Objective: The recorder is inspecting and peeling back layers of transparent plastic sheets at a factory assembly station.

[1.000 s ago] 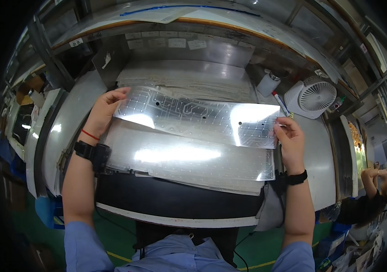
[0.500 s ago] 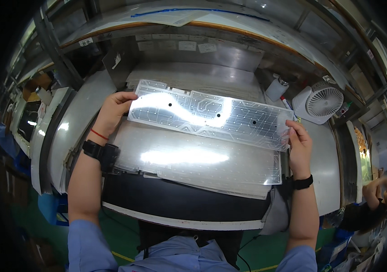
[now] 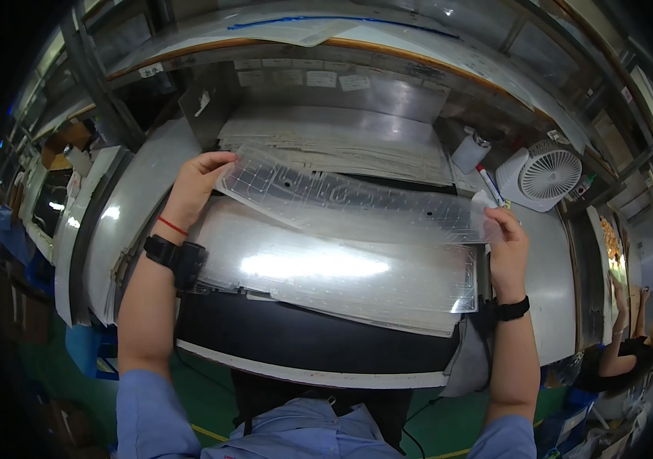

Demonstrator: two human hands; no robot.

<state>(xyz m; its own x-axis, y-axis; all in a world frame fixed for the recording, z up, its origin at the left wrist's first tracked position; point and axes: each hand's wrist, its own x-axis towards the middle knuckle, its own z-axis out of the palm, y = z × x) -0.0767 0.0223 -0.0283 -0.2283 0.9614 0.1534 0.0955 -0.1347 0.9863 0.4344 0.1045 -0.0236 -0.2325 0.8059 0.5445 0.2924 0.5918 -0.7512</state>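
A long clear plastic sheet printed with fine circuit lines (image 3: 342,200) hangs between my two hands and sags in the middle. My left hand (image 3: 199,180) pinches its left end near the upper corner. At the other end, my right hand (image 3: 507,246) grips the edge between thumb and fingers. Below the held sheet lies a stack of similar clear printed sheets (image 3: 326,287), with a bright glare across its top. Behind it is another pile of thin sheets (image 3: 342,141), partly hidden by the one I hold.
A black mat (image 3: 303,333) runs along the table's front edge. At the right stand a white fan (image 3: 548,176), a bottle (image 3: 470,151) and a marker (image 3: 488,186). A shelf (image 3: 372,47) spans the back. A person in black (image 3: 625,359) works at far right.
The held sheet has tilted and now bows downward in the middle, losing its bright reflection. Both hands keep their grip. At far right, the other person's arm has moved.
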